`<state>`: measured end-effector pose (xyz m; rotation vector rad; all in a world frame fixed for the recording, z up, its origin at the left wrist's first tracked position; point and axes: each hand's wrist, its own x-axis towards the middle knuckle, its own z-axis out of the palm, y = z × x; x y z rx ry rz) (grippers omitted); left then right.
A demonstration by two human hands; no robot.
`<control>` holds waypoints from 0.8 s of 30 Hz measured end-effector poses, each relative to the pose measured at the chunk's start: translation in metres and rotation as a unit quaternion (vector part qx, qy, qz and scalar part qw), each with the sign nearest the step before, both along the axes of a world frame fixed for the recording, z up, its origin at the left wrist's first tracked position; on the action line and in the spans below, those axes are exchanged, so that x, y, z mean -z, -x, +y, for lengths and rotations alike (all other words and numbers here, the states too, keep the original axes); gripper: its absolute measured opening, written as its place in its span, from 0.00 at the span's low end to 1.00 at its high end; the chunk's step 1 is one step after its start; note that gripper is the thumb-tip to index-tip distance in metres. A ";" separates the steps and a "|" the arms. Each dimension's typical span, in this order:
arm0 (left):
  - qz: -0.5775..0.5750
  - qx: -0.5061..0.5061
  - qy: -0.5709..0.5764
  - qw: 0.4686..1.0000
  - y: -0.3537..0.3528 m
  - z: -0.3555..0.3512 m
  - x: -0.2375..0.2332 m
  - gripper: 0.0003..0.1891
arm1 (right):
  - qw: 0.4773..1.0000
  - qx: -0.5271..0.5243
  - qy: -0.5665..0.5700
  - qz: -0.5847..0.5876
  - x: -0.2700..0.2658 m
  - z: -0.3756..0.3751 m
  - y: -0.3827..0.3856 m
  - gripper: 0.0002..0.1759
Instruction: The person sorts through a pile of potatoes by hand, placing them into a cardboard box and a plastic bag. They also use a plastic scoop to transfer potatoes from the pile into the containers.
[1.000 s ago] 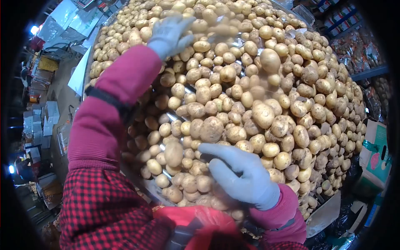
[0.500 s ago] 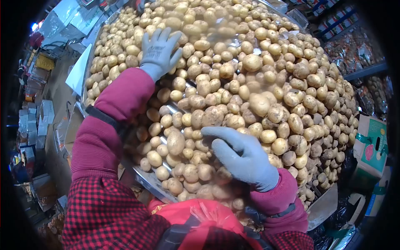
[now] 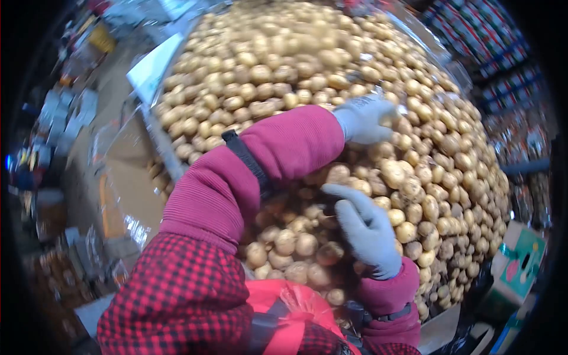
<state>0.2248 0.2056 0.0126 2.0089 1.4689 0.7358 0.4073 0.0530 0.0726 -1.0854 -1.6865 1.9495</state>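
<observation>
Wearing a grey glove, my left hand (image 3: 364,119) is stretched out to the right across the heap of potatoes (image 3: 260,74). Its fingers curl round a pale potato (image 3: 387,121) at the fingertips, and motion blurs them. My right hand (image 3: 370,234), also gloved in grey, hovers low over the near potatoes with fingers stretched and thumb apart, nothing in it. Close to its left lies a cluster of potatoes (image 3: 285,241) by the front edge of the table. My left sleeve (image 3: 290,145) hides part of the heap's middle.
A green and white cardboard box (image 3: 520,257) stands at the lower right. Shelves with packed goods (image 3: 482,35) are at the upper right. Left of the heap are an open brown cardboard box (image 3: 133,171) and a white panel (image 3: 154,68). A red apron (image 3: 290,299) covers my front.
My left hand has swung from the far left of the heap to the right, ahead of my right hand, and its spread fingers have curled. My right hand stays nearly in place; the view has shifted.
</observation>
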 end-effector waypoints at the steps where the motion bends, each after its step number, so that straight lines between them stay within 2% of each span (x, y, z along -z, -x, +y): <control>1: -0.108 -0.011 -0.006 0.994 0.014 -0.025 0.000 0.26 | 1.000 0.008 0.002 -0.015 -0.001 0.000 0.000 0.17; 2: -0.212 -0.023 -0.017 0.977 0.027 -0.055 -0.001 0.24 | 0.999 0.015 0.005 -0.028 -0.002 -0.001 0.001 0.17; 3: -0.200 -0.053 -0.013 0.978 0.043 -0.093 -0.007 0.24 | 0.999 0.006 -0.038 -0.007 0.000 -0.002 0.002 0.17; 4: -0.334 -0.085 0.054 0.937 0.061 -0.138 -0.018 0.24 | 1.000 0.029 0.009 -0.005 -0.002 -0.006 0.002 0.17; 5: -0.463 -0.117 0.110 0.872 0.075 -0.178 -0.026 0.24 | 0.999 0.030 0.031 -0.019 -0.006 -0.006 0.002 0.17; 6: -0.551 -0.139 0.023 0.823 0.089 -0.211 -0.002 0.26 | 0.999 0.013 -0.051 -0.015 0.003 -0.005 0.001 0.18; 7: -0.538 -0.212 0.019 0.816 0.104 -0.257 -0.008 0.27 | 0.999 0.015 -0.031 -0.021 0.000 -0.005 0.001 0.18; 8: -0.527 -0.318 0.039 0.787 0.112 -0.308 -0.020 0.27 | 0.995 0.000 -0.101 -0.007 0.010 -0.003 0.000 0.19; 9: -0.224 -0.323 -0.103 0.914 0.127 -0.358 -0.007 0.28 | 0.996 0.015 -0.082 -0.008 0.004 -0.007 0.004 0.20; 10: -0.586 -0.357 0.038 0.727 0.152 -0.401 -0.007 0.28 | 0.996 -0.019 -0.090 -0.019 0.015 0.004 -0.004 0.22; 11: -0.595 -0.396 0.016 0.699 0.164 -0.444 -0.009 0.28 | 0.997 -0.014 -0.077 -0.018 0.018 0.005 -0.004 0.23; 13: -0.534 -0.540 -0.036 0.650 0.183 -0.527 -0.003 0.26 | 0.996 -0.022 -0.081 -0.025 0.021 0.009 -0.006 0.25; 15: -0.419 -0.674 -0.088 0.602 0.192 -0.607 0.012 0.24 | 0.992 -0.024 -0.112 -0.061 0.019 0.005 -0.003 0.28; 17: -0.388 -0.761 -0.109 0.508 0.195 -0.689 0.033 0.25 | 0.992 -0.014 -0.108 -0.062 0.022 0.005 -0.002 0.30; 19: -0.347 -0.826 -0.132 0.425 0.186 -0.756 0.056 0.23 | 0.991 -0.022 -0.116 -0.062 0.025 0.007 -0.002 0.30; 20: -0.348 -0.829 -0.137 0.417 0.179 -0.786 0.067 0.23 | 0.990 -0.009 -0.117 -0.073 0.027 0.008 -0.002 0.30; 22: -0.386 -0.855 -0.151 0.313 0.165 -0.836 0.090 0.25 | 0.989 -0.005 -0.121 -0.081 0.031 0.009 -0.001 0.31; 24: -0.369 -0.867 -0.161 0.295 0.147 -0.866 0.109 0.25 | 0.988 -0.009 -0.130 -0.082 0.032 0.010 -0.001 0.31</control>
